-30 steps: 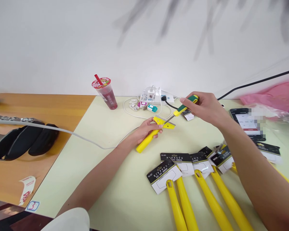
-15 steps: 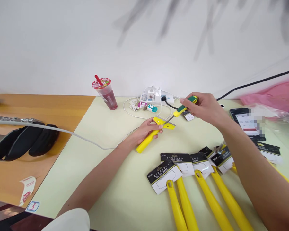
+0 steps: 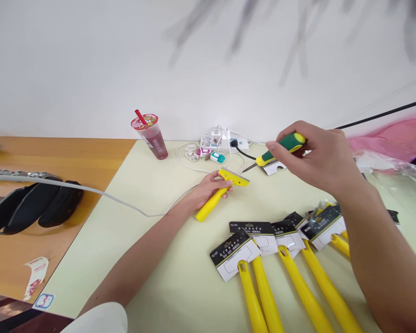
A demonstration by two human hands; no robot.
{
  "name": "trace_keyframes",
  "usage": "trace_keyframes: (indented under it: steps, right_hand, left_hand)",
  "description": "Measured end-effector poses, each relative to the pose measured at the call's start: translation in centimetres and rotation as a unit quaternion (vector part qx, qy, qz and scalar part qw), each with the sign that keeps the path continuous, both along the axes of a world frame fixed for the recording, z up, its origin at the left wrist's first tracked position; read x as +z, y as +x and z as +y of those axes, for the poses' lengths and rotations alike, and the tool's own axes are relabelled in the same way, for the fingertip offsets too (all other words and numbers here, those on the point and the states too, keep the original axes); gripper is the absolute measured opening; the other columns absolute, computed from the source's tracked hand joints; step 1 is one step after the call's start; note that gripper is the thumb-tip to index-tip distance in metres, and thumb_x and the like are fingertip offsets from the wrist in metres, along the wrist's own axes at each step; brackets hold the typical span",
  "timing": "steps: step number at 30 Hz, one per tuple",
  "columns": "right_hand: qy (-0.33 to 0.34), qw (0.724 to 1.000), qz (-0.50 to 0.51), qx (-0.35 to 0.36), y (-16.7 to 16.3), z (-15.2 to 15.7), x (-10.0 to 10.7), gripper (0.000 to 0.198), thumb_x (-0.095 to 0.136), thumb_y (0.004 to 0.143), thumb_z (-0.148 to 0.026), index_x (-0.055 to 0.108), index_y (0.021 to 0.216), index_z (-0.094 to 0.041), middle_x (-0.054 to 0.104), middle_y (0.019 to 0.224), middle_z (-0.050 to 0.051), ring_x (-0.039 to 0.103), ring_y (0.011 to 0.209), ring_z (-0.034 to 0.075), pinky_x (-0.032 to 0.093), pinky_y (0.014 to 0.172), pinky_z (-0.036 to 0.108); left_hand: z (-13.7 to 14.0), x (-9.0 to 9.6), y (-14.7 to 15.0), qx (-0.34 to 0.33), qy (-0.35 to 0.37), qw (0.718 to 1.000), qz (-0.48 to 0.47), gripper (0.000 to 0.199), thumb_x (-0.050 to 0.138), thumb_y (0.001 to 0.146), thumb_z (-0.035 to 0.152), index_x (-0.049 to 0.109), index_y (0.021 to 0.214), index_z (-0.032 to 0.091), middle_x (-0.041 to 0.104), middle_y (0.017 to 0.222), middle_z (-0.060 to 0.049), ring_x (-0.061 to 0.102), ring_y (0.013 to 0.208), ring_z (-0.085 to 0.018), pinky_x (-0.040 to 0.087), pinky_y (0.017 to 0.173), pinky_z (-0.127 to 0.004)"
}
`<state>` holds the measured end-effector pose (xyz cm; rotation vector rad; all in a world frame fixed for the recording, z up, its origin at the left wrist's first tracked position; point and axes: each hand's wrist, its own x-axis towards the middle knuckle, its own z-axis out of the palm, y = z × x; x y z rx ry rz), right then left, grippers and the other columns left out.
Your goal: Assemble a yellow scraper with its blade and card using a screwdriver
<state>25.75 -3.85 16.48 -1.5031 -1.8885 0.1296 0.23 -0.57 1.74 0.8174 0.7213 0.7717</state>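
Observation:
My left hand point(image 3: 208, 186) grips a yellow scraper point(image 3: 219, 194) by its handle, its head resting just above the pale table point(image 3: 166, 259). Up and to the right of the scraper head, my right hand point(image 3: 315, 155) holds a green-and-yellow screwdriver point(image 3: 276, 149). The screwdriver's metal tip points down-left and hangs a little clear of the scraper. Several more yellow scrapers point(image 3: 291, 273) with black-and-white card sleeves lie in a row in front of me.
A lidded drink cup with a red straw point(image 3: 150, 136) stands at the back. A white power strip with plugs and cables point(image 3: 218, 141) lies behind the scraper. Black pads point(image 3: 31, 203) and a white cable sit on the wooden table at left. Pink cloth point(image 3: 395, 138) lies far right.
My right hand has lifted the screwdriver up and to the right, off the scraper head. The left hand and scraper have stayed put. The view has shifted slightly.

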Motion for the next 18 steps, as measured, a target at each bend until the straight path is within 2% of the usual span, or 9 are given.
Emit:
trace_keyframes:
  steps: [6,18]
  right_hand:
    - [-0.01,0.997,-0.049,0.062,-1.3,-0.6,-0.2,0.044,0.067,0.1,-0.076,0.068,0.09,-0.033,0.062,0.061,0.001,0.056,0.057,0.023,0.041,0.065,0.039]
    - [-0.022,0.994,-0.079,0.079,-1.2,-0.1,-1.2,0.046,0.065,0.101,-0.079,0.072,0.093,-0.035,0.063,0.061,0.002,0.061,0.06,0.026,0.038,0.063,0.039]
  left_hand:
    - [0.1,-0.2,0.0,-0.002,0.0,1.0,-0.001,0.054,0.105,0.074,0.028,0.067,0.111,0.018,0.078,0.115,-0.01,0.073,0.085,-0.014,0.052,0.063,-0.024]
    - [0.1,-0.2,0.1,-0.004,-0.001,1.0,0.0,0.055,0.105,0.073,0.028,0.067,0.113,0.018,0.078,0.119,-0.01,0.073,0.084,-0.013,0.052,0.065,-0.026]
